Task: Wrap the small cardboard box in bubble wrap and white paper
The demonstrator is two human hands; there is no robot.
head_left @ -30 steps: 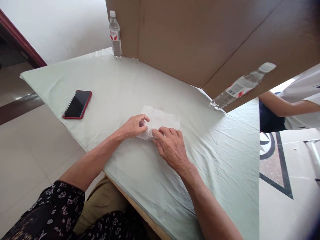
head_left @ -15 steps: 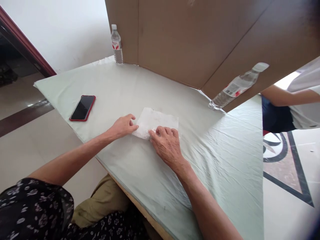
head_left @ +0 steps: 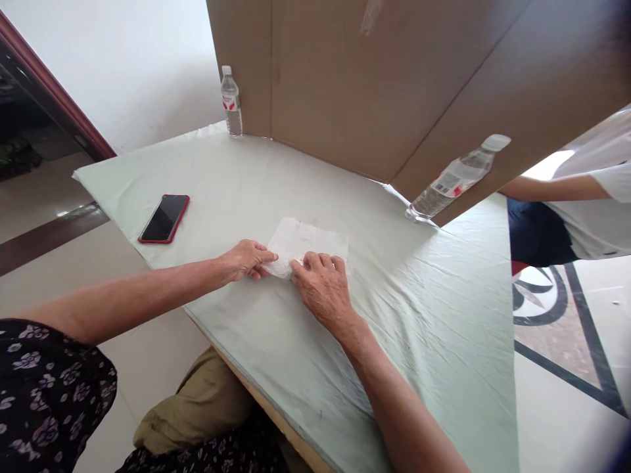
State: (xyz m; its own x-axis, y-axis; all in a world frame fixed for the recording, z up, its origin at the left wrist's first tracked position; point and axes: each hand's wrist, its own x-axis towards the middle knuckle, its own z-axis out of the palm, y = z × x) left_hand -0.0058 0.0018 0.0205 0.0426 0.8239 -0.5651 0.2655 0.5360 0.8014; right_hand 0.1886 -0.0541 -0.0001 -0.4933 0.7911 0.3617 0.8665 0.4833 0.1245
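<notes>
A thin white tissue (head_left: 315, 238) lies spread on the pale green tablecloth, its near edge looking crumpled. My left hand (head_left: 250, 259) pinches the near left corner between thumb and fingers. On the near edge, right of the middle, my right hand (head_left: 323, 282) rests with its fingers curled and the thumb pressed against the tissue. The fingertips of the right hand partly cover the sheet.
A phone in a red case (head_left: 164, 219) lies at the left. Brown cardboard panels (head_left: 335, 85) stand behind, with one water bottle (head_left: 231, 102) at the left and another water bottle (head_left: 456, 180) at the right. A person's arm (head_left: 557, 188) shows beyond the panels.
My left hand has come down to the tissue's near left corner and closed on it. My right hand stays at the near edge. The camera view has shifted slightly.
</notes>
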